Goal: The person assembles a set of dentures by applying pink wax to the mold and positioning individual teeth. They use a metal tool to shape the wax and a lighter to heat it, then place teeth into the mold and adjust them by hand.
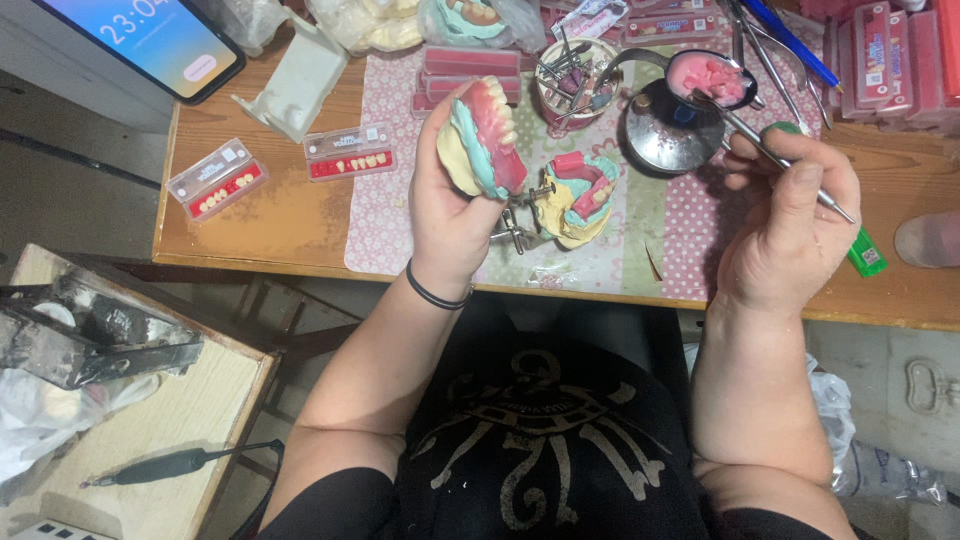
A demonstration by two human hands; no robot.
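Wooden bench (pixel 270 215) under a dotted mat (pixel 385 225) fills your view, crowded with dental gear. Your left hand (pixel 450 205) has a full grip on a denture model (pixel 483 140), fingers wrapped round its yellow base, teeth and pink gum turned to 1 o'clock. Your right hand (pixel 790 215) pinches a thin metal tool (pixel 775 155) like a pen, its tip reaching to 10 o'clock into a spoon (pixel 710 78) holding pink wax.

Just beside the left hand at 3 o'clock, a second model (pixel 578 198) lies on the mat on its metal frame, with pink wax and a few teeth in place. A round metal burner (pixel 668 135) sits under the spoon. At 9 o'clock from the left hand lie two tooth trays (pixel 350 152); a green lighter (pixel 865 252) pokes out at 4 o'clock of the right hand.

As for progress, the held model looks fully set with teeth; waxing seems to be underway, and the second model appears less finished.
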